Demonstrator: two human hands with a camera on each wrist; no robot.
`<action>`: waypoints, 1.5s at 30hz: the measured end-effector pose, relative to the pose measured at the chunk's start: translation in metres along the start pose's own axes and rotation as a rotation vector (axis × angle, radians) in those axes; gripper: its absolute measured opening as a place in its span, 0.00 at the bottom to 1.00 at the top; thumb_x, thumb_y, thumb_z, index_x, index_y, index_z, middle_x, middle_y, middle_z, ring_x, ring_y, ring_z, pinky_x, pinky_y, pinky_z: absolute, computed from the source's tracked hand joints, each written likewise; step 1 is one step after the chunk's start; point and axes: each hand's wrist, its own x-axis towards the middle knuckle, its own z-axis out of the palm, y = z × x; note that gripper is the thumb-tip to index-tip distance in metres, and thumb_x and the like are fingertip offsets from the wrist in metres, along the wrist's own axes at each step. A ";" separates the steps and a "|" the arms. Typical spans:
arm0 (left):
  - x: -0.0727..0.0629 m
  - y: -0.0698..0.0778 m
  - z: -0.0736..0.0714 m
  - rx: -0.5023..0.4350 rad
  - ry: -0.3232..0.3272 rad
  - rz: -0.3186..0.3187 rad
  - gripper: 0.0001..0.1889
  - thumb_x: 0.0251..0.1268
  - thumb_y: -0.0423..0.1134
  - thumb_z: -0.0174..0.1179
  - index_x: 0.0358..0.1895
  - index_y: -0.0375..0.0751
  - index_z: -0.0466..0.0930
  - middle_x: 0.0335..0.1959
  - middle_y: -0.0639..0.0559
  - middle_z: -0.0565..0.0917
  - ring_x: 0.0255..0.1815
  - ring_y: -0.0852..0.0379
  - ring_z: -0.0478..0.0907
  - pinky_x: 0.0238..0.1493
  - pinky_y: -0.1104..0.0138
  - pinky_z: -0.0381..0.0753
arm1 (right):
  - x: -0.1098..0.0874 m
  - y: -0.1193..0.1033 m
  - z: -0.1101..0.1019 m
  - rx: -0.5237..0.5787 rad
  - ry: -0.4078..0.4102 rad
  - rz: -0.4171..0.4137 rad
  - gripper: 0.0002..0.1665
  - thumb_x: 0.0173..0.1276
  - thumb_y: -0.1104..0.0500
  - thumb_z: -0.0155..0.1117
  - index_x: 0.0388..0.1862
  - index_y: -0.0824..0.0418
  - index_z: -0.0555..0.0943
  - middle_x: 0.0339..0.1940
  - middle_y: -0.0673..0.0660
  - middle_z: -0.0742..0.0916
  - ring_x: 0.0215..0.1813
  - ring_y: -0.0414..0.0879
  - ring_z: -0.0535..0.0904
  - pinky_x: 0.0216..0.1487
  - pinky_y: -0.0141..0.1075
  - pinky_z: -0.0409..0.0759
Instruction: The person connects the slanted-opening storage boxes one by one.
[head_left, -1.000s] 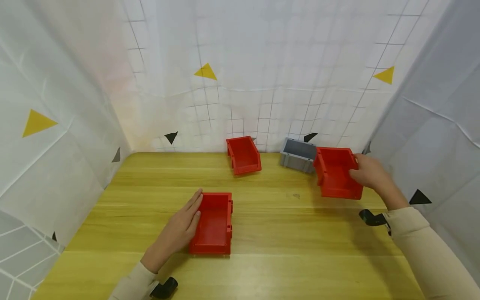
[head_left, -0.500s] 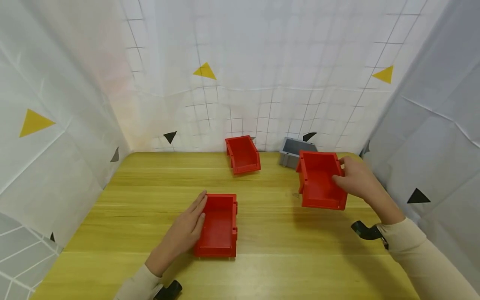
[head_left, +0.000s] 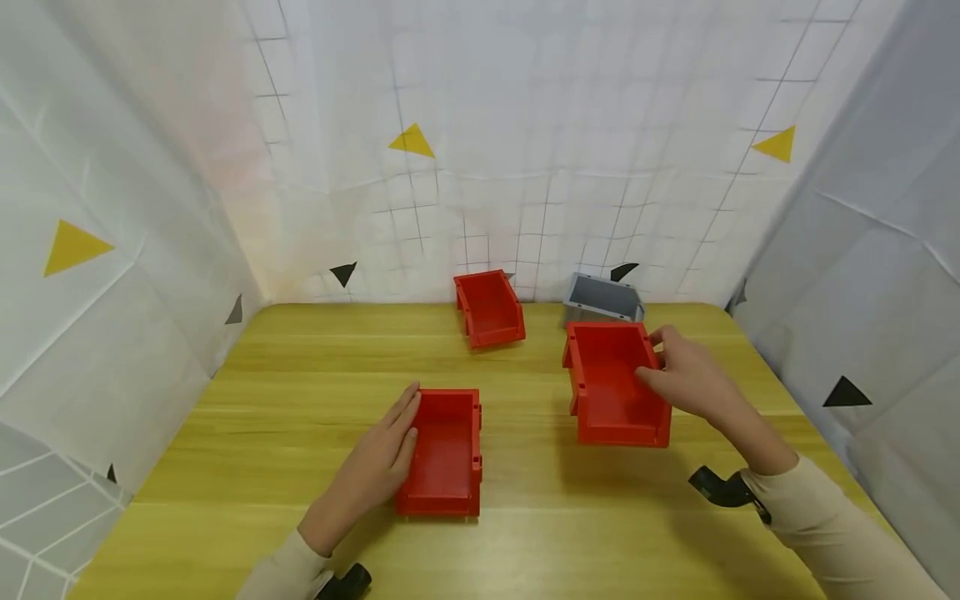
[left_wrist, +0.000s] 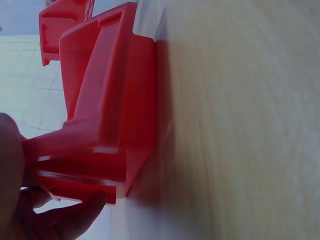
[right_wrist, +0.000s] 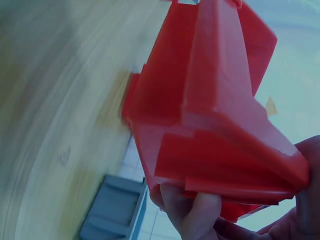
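My right hand (head_left: 686, 375) grips the right wall of a red storage bin (head_left: 611, 387), thumb inside and fingers outside. That bin is lifted, with its shadow on the wood below; the right wrist view shows the fingers (right_wrist: 197, 215) under its side lip. My left hand (head_left: 378, 454) holds the left wall of a second red bin (head_left: 442, 454), which rests on the table. Its thumb lies inside the rim, and in the left wrist view fingertips (left_wrist: 85, 215) press the outer wall.
At the back of the wooden table (head_left: 337, 358) stands a third red bin (head_left: 491, 308). A grey bin (head_left: 603, 298) is to its right, partly behind the lifted one. White sheeting (head_left: 480, 125) encloses the back and both sides.
The right hand has carried its red bin leftward and toward the front. The left hand and its bin have slid slightly right. The back red bin and the grey bin stay put.
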 end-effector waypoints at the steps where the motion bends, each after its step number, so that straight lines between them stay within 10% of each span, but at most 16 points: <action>1: 0.000 0.000 0.000 0.000 0.001 0.000 0.30 0.79 0.30 0.54 0.79 0.27 0.59 0.83 0.43 0.55 0.78 0.45 0.61 0.70 0.49 0.67 | 0.000 -0.002 0.002 0.010 -0.001 -0.007 0.30 0.71 0.62 0.64 0.63 0.78 0.65 0.50 0.77 0.84 0.41 0.60 0.87 0.36 0.51 0.88; 45: 0.000 0.010 0.008 -0.059 0.044 -0.005 0.29 0.78 0.28 0.55 0.77 0.24 0.61 0.82 0.38 0.59 0.77 0.42 0.63 0.69 0.48 0.69 | -0.011 -0.057 0.093 0.178 -0.105 -0.046 0.31 0.67 0.68 0.66 0.66 0.73 0.67 0.52 0.66 0.86 0.46 0.54 0.86 0.40 0.45 0.88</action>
